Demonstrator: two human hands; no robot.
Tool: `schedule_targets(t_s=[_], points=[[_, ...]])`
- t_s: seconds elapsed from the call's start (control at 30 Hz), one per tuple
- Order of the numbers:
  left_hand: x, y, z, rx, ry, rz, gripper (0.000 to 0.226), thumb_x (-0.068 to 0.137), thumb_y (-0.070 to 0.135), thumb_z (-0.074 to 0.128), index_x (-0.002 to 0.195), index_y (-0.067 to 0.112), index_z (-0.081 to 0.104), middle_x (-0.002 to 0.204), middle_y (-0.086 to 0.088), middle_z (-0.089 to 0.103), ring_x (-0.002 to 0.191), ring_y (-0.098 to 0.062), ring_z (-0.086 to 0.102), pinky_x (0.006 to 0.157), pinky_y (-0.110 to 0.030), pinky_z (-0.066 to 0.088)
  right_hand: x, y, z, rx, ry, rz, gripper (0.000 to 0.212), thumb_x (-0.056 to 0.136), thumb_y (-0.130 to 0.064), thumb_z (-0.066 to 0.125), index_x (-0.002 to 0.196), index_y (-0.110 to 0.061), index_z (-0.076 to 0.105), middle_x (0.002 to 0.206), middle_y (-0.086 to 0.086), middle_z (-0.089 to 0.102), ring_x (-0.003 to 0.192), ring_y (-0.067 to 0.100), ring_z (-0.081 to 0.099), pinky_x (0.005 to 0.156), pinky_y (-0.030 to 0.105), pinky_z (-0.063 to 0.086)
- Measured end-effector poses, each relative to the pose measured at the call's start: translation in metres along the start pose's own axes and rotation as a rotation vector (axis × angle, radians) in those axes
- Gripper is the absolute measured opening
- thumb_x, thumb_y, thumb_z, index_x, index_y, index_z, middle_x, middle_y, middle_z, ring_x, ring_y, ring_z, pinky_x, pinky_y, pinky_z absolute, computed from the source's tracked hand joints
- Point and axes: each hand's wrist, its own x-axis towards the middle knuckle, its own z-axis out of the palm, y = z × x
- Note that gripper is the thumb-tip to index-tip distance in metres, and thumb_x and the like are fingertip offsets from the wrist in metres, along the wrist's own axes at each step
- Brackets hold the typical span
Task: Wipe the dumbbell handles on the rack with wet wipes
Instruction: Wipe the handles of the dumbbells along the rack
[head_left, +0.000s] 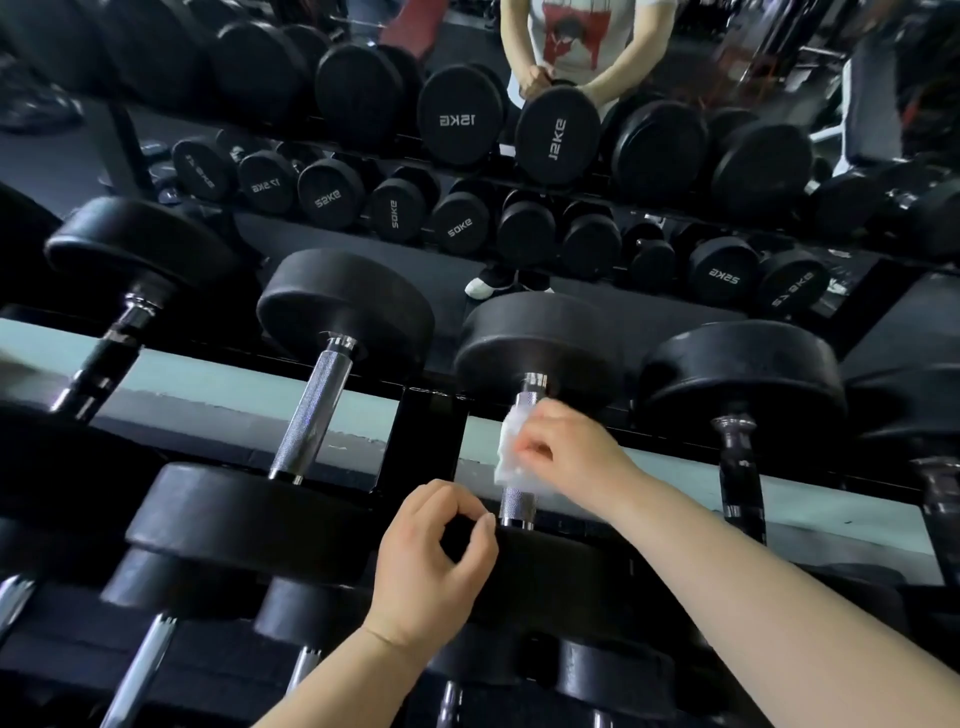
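Left of the dumbbell (540, 338) being wiped, a bare knurled steel handle (311, 410) lies on the rack (431, 415). The left hand (431, 561) curls thumb and fingers over the dumbbell's near head and seems to steady it. The wipe (506, 447) is wrapped round the middle of the dumbbell's own handle, pinched there by the right hand (566, 447). The wipe is limp, wet and easily torn, so the knurling may snag it. The dumbbell looks heavy and stiff, so it is best left on the rack and turned by its head.
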Motion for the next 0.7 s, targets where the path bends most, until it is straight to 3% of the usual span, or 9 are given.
schedule_targets(t_s=[0.13, 0.3, 0.37, 0.47, 0.6, 0.7], points=[[0.0, -0.001, 0.0, 0.008, -0.009, 0.013, 0.014, 0.075, 0.034, 0.045, 0.065, 0.041, 0.041, 0.079, 0.021, 0.055, 0.073, 0.003, 0.049, 0.069, -0.004, 0.035, -0.015, -0.002, -0.002, 0.059, -0.136, -0.046, 0.017, 0.083, -0.008, 0.056, 0.09, -0.01, 0.071, 0.089, -0.005, 0.051, 0.09, 0.014, 0.05, 0.073, 0.02, 0.035], [0.0, 0.001, 0.001, -0.008, -0.004, 0.007, 0.013, 0.075, 0.033, 0.045, 0.064, 0.04, 0.042, 0.082, 0.012, 0.055, 0.073, 0.001, 0.05, 0.069, -0.004, 0.036, 0.018, 0.003, -0.007, -0.005, 0.099, 0.039, 0.02, 0.087, -0.008, 0.049, 0.087, 0.001, 0.067, 0.091, 0.009, 0.046, 0.088, 0.025, 0.048, 0.069, 0.026, 0.029], [0.0, 0.001, 0.0, -0.018, -0.005, -0.002, 0.012, 0.075, 0.034, 0.045, 0.064, 0.04, 0.042, 0.083, 0.01, 0.056, 0.073, 0.001, 0.05, 0.069, -0.004, 0.036, 0.02, 0.002, -0.005, 0.012, 0.16, 0.079, 0.02, 0.088, -0.007, 0.048, 0.086, 0.003, 0.065, 0.087, 0.004, 0.041, 0.083, 0.02, 0.043, 0.065, 0.025, 0.027], [0.0, 0.001, 0.0, -0.018, -0.016, -0.009, 0.012, 0.074, 0.035, 0.045, 0.064, 0.039, 0.042, 0.087, 0.006, 0.055, 0.072, 0.0, 0.05, 0.067, -0.004, 0.036, 0.001, -0.003, -0.001, -0.006, 0.059, 0.005, 0.02, 0.086, -0.007, 0.048, 0.089, -0.001, 0.067, 0.083, -0.005, 0.045, 0.085, 0.014, 0.043, 0.063, 0.017, 0.029], [0.0, 0.001, 0.0, -0.02, -0.009, -0.007, 0.012, 0.074, 0.035, 0.044, 0.063, 0.039, 0.041, 0.084, 0.008, 0.055, 0.071, -0.001, 0.05, 0.066, -0.006, 0.036, -0.019, -0.005, 0.004, 0.029, -0.179, -0.103, 0.016, 0.082, -0.008, 0.058, 0.091, -0.01, 0.07, 0.096, 0.004, 0.056, 0.093, 0.015, 0.05, 0.072, 0.02, 0.033], [0.0, 0.001, 0.0, -0.033, -0.011, -0.021, 0.012, 0.073, 0.035, 0.044, 0.062, 0.038, 0.042, 0.082, 0.013, 0.056, 0.071, 0.0, 0.05, 0.065, -0.005, 0.036, -0.006, 0.0, 0.002, 0.038, -0.054, -0.064, 0.019, 0.085, -0.008, 0.053, 0.091, -0.009, 0.07, 0.094, 0.004, 0.055, 0.09, 0.015, 0.05, 0.065, 0.013, 0.031]])
